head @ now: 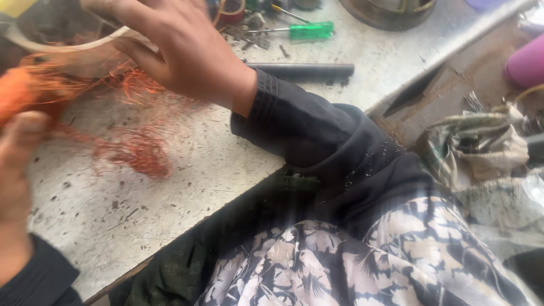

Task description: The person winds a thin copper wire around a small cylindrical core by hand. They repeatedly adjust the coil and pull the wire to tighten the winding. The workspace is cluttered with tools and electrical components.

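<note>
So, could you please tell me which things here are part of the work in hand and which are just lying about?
In hand:
left hand
right hand
tangled copper wire

Lying about:
green-handled screwdriver
black tube
crumpled bag

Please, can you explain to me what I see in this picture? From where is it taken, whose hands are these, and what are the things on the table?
The one picture comes from a camera worn on a person's head, looking down at their own two bare hands; there is no machine. The right hand reaches over a pale, speckled worktable, fingers spread above a tangle of thin orange wire. The left hand, at the left edge, seems to pinch part of that wire, but blur hides its grip. Further back lie a green-handled screwdriver, a dark tube and a roll of tape. A crumpled plastic bag rests at the right.
</note>
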